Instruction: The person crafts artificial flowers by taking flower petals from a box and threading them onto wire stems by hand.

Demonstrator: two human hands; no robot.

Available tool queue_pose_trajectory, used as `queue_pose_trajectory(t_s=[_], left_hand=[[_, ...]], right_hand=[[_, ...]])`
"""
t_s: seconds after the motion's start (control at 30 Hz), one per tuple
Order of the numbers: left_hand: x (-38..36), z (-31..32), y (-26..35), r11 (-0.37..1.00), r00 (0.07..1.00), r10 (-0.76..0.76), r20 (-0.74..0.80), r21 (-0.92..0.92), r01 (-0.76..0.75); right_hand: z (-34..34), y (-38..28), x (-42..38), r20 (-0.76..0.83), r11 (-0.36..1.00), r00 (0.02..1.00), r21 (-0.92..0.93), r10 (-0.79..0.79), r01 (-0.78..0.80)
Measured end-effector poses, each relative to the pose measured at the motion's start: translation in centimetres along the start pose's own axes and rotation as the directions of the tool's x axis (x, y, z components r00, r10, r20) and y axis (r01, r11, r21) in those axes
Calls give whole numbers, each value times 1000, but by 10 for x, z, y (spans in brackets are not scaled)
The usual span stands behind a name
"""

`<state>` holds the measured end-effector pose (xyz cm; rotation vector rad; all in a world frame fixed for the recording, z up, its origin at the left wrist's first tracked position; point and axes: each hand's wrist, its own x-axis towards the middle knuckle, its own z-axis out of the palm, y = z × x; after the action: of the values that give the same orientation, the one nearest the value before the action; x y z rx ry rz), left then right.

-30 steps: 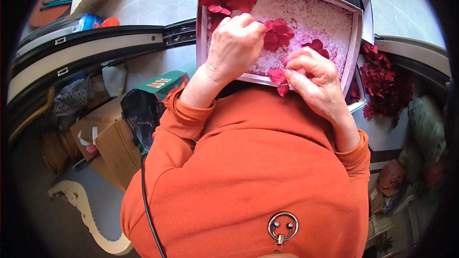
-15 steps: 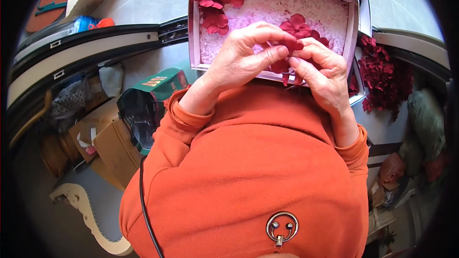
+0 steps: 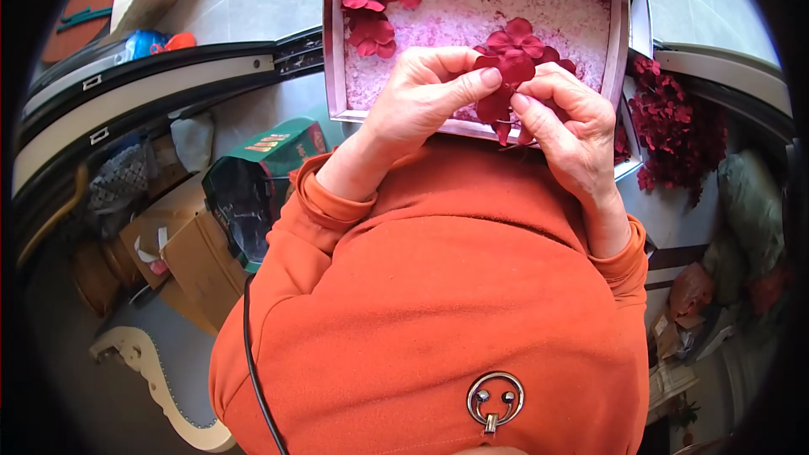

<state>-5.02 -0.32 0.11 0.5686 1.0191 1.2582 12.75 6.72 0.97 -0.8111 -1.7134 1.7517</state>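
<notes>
Over the lower edge of a shallow box (image 3: pixel 333 67), I hold a dark red artificial flower (image 3: pixel 493 108) between both hands. The thumb and forefinger of my left hand (image 3: pixel 413 99) pinch one of its petals. My right hand (image 3: pixel 569 122) is closed at its right side, fingertips by a thin stem; exactly what they grip is partly hidden. Just beyond my fingertips, more red flower heads (image 3: pixel 520 36) lie in the box. A cluster of red blossoms (image 3: pixel 375 32) rests in its upper left corner, on a pinkish speckled bottom.
Right of the box lies a big bunch of dark red flowers (image 3: pixel 674 122). A green box (image 3: pixel 278 147) and a brown carton (image 3: pixel 202 257) stand at left. Dark-edged door tracks (image 3: pixel 194 67) run along both sides. A black cable (image 3: pixel 249 345) hangs over my sleeve.
My left fingers have shifted slightly left and down along the flower, so more of its petals show. The right hand stays nearly in place. The view has shifted slightly.
</notes>
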Motion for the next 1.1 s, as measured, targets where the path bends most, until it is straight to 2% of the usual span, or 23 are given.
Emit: queue_pose_trajectory(t_s=[0.13,0.2,0.23,0.3,0.43,0.6,0.93,1.0,1.03,1.1], left_hand=[[0,2,-3,993,999,-38,-14,-109,36],[2,-3,-9,997,1000,-4,-28,-72,2],[2,-3,-9,997,1000,-4,-28,-72,2],[2,1,-9,998,995,49,-81,31,-47],[1,9,-13,990,989,95,-110,112,-82],[0,10,-16,959,980,162,-117,254,-128],[-2,17,-12,904,971,208,-114,403,-146],[-3,18,-11,813,957,273,-93,554,-178],[-3,17,-13,813,957,274,-93,554,-179],[-1,15,-16,612,893,451,1,727,-310]], right_hand=[[1,5,0,-5,999,1000,-27,-31,31],[3,10,0,-94,980,981,-123,-168,156],[3,7,1,-94,980,981,-123,-168,156],[5,-1,0,-94,894,950,-376,-299,244],[9,-2,0,-76,836,926,-462,-369,295],[10,-1,0,-76,836,933,-474,-353,278],[8,1,0,-51,826,933,-483,-358,290],[8,1,0,-42,821,932,-488,-361,296],[9,0,0,-42,825,934,-485,-354,291],[9,0,0,-41,829,937,-481,-347,286]])
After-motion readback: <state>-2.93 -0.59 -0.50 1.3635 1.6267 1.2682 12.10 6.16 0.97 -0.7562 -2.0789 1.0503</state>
